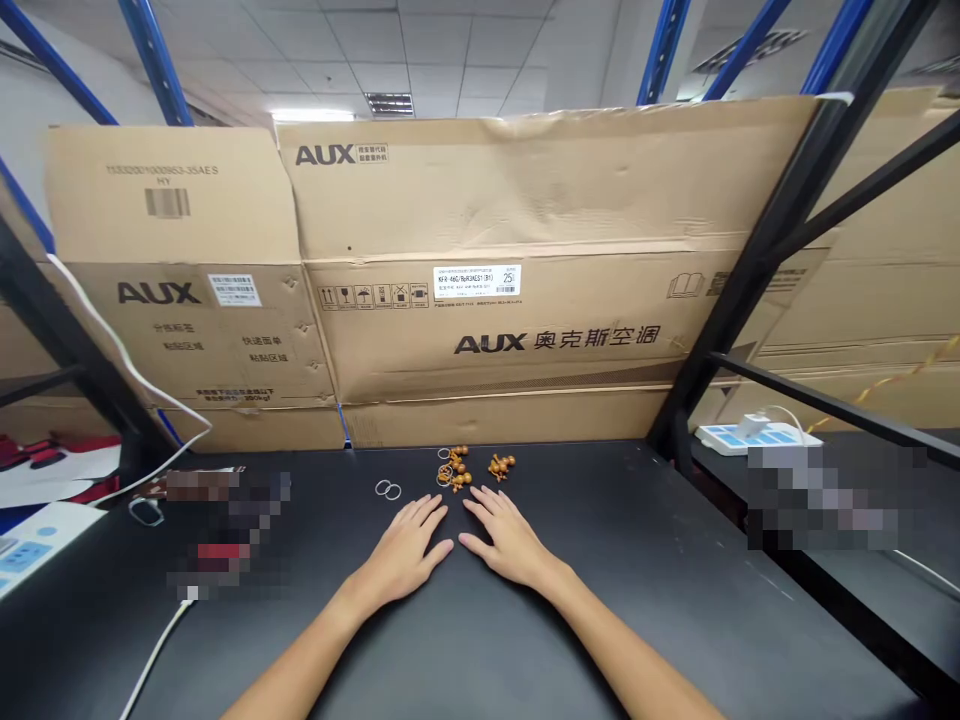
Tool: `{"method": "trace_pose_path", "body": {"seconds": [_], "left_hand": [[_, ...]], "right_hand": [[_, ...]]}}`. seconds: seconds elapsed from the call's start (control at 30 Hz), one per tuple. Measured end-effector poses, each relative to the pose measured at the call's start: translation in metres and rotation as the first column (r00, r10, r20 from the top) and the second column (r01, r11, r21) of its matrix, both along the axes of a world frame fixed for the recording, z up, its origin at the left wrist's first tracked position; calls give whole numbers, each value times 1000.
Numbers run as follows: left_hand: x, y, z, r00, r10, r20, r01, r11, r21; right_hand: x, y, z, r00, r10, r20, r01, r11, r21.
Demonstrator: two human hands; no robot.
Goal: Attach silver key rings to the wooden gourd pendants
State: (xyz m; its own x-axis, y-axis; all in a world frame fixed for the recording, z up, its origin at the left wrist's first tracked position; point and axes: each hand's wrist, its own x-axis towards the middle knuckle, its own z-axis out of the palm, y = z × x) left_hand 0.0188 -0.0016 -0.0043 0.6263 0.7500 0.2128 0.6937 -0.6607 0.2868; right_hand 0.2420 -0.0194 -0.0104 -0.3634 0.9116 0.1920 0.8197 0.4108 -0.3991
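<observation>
Left hand (403, 552) and right hand (511, 538) lie palm down before small gourd-shaped charms (460, 468)

Tall AUX cardboard panels (570, 220) stand along the far edge of the surface, printed with packing symbols and a white label; in front of them spreads the black tabletop (712, 560), broad and dark; slanting black frame posts (780, 225) rise by its far left and far right corners.

Beyond the right edge sits a white-and-blue power strip with a plug in it; another shows by the left edge, cut off by the view; near the left edge lie pixelated items too blurred to name, a white cable running from them toward the near edge.

Both hands rest toward the middle of the far edge, thumbs pointing inward, a narrow gap between them; on each, the thumb stands apart from the fingers, which are slightly spread.

The orange-brown charms lie just beyond the fingertips, nearer the far edge; most form one cluster with metal rings, while a smaller group sits just to its right; two loose split rings (388, 489) lie to the left of the cluster, touching or overlapping.
</observation>
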Motion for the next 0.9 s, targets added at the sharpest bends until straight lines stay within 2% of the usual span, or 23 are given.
{"method": "trace_pose_path", "body": {"seconds": [0.2, 0.27, 0.37, 0.47, 0.53, 0.6, 0.7, 0.8, 0.9], "left_hand": [[1, 0, -3, 1000, 28, 2, -28, 999, 37], [0, 2, -9, 994, 107, 25, -109, 991, 80], [-2, 7, -18, 959, 275, 69, -282, 949, 141], [-4, 10, -20, 942, 327, 68, -333, 935, 122], [-4, 9, -16, 964, 261, 45, -264, 961, 86], [-3, 4, -8, 990, 134, 33, -136, 989, 59], [0, -4, 4, 999, -19, 47, 18, 1000, 17], [3, -11, 10, 992, -94, 83, 95, 995, -15], [5, -14, 11, 984, -118, 135, 125, 991, -45]], "right_hand": [[1, -1, 1, 1000, 1, -6, -1, 1000, 8], [1, -1, 0, 1000, 1, -5, -1, 1000, 15], [1, 0, -2, 1000, 1, -7, -1, 1000, 28], [1, 1, -3, 1000, -2, -5, 2, 1000, 31], [1, 1, -3, 1000, 0, 0, 0, 1000, 29], [1, 1, -2, 1000, 5, 2, -5, 1000, 31], [1, 0, -2, 1000, 10, 0, -10, 999, 32], [1, 0, -3, 1000, 9, -16, -8, 999, 47], [1, -1, -3, 999, 10, -53, -6, 996, 88]]}}
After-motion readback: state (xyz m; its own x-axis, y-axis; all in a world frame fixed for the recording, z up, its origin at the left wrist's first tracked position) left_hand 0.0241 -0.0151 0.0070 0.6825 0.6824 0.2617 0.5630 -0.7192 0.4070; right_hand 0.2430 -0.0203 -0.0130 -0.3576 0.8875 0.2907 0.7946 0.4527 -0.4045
